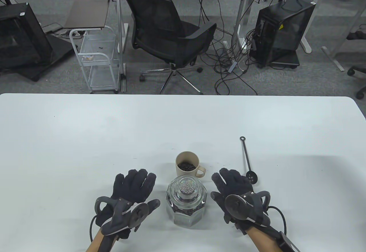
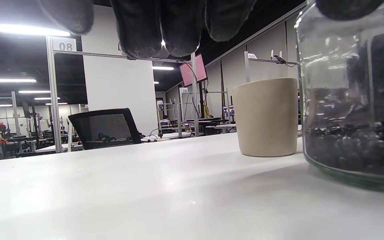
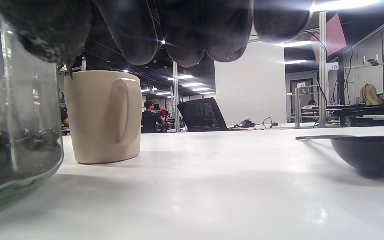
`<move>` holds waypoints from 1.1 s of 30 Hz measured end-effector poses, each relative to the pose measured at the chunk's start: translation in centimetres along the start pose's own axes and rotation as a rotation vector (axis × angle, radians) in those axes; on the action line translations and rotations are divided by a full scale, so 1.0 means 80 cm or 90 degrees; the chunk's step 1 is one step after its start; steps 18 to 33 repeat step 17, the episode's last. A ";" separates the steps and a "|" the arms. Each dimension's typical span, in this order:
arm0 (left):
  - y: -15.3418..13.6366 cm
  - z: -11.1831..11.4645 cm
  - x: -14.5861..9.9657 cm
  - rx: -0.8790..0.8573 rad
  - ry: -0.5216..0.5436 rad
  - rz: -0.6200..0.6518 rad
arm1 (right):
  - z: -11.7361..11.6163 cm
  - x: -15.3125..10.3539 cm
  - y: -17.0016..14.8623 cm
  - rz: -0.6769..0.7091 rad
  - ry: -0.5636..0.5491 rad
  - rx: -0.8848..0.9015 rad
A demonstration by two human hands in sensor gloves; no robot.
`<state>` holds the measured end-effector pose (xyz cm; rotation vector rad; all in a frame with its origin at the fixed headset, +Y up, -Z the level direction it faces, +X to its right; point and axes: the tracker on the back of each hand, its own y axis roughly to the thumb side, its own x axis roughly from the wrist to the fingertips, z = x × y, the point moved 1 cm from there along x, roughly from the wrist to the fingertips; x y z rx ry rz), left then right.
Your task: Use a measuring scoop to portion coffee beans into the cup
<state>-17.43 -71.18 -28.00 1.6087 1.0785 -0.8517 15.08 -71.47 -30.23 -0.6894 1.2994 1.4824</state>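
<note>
A beige cup (image 1: 187, 164) (image 2: 267, 116) (image 3: 103, 115) with coffee beans inside stands near the table's front middle. Just in front of it is a faceted glass jar (image 1: 186, 203) (image 2: 355, 100) (image 3: 12, 133) of beans with a glass stopper lid on top. The black measuring scoop (image 1: 248, 162) (image 3: 367, 153) lies flat to the right of the cup, bowl toward me. My left hand (image 1: 134, 187) lies flat and open left of the jar. My right hand (image 1: 231, 184) lies flat and open between the jar and the scoop's bowl. Neither hand holds anything.
The white table (image 1: 85, 137) stretches wide to the left, right and back. Beyond its far edge stand an office chair (image 1: 168, 34), a wire cart (image 1: 97, 60) and cables on the floor.
</note>
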 end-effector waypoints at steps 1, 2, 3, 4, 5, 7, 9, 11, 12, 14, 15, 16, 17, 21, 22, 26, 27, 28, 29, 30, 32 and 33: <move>0.000 0.000 0.000 -0.001 -0.002 0.000 | 0.000 0.000 0.000 -0.001 0.001 0.000; 0.001 0.000 0.000 -0.002 -0.002 0.002 | 0.000 0.000 0.000 -0.001 0.001 0.001; 0.001 0.000 0.000 -0.002 -0.002 0.003 | 0.000 -0.001 0.000 -0.001 0.001 0.002; 0.001 0.000 0.000 -0.001 -0.002 0.004 | -0.001 -0.001 -0.001 -0.002 0.002 0.003; 0.002 0.000 0.000 0.000 -0.002 0.005 | -0.001 -0.001 -0.001 -0.003 0.003 0.005; 0.002 0.000 0.000 0.000 -0.001 0.007 | -0.002 -0.001 -0.001 -0.004 0.006 0.008; 0.002 0.000 -0.001 0.000 -0.002 0.007 | -0.002 -0.001 -0.001 -0.006 0.007 0.010; 0.003 0.000 -0.001 0.000 -0.001 0.010 | -0.002 -0.002 -0.001 -0.007 0.008 0.011; 0.003 0.000 -0.001 0.001 -0.001 0.010 | -0.002 -0.002 -0.001 -0.008 0.008 0.013; 0.003 0.000 -0.002 0.001 0.001 0.012 | -0.003 -0.003 -0.001 -0.009 0.008 0.014; 0.003 0.001 -0.002 0.000 0.000 0.012 | -0.003 -0.003 -0.001 -0.010 0.008 0.014; 0.003 0.001 -0.002 0.000 0.000 0.013 | -0.003 -0.003 -0.001 -0.010 0.007 0.014; 0.004 0.001 -0.002 -0.001 0.002 0.014 | -0.003 -0.003 -0.001 -0.011 0.007 0.014; 0.004 0.001 -0.002 -0.001 0.002 0.014 | -0.003 -0.003 -0.001 -0.011 0.007 0.014; 0.004 0.001 -0.002 -0.001 0.002 0.014 | -0.003 -0.003 -0.001 -0.011 0.007 0.014; 0.004 0.001 -0.002 -0.001 0.002 0.014 | -0.003 -0.003 -0.001 -0.011 0.007 0.014; 0.004 0.001 -0.002 -0.001 0.002 0.014 | -0.003 -0.003 -0.001 -0.011 0.007 0.014; 0.004 0.001 -0.002 -0.001 0.002 0.014 | -0.003 -0.003 -0.001 -0.011 0.007 0.014; 0.004 0.001 -0.002 -0.001 0.002 0.014 | -0.003 -0.003 -0.001 -0.011 0.007 0.014; 0.004 0.001 -0.002 -0.001 0.002 0.014 | -0.003 -0.003 -0.001 -0.011 0.007 0.014; 0.004 0.001 -0.002 -0.001 0.002 0.014 | -0.003 -0.003 -0.001 -0.011 0.007 0.014; 0.004 0.001 -0.002 -0.001 0.002 0.014 | -0.003 -0.003 -0.001 -0.011 0.007 0.014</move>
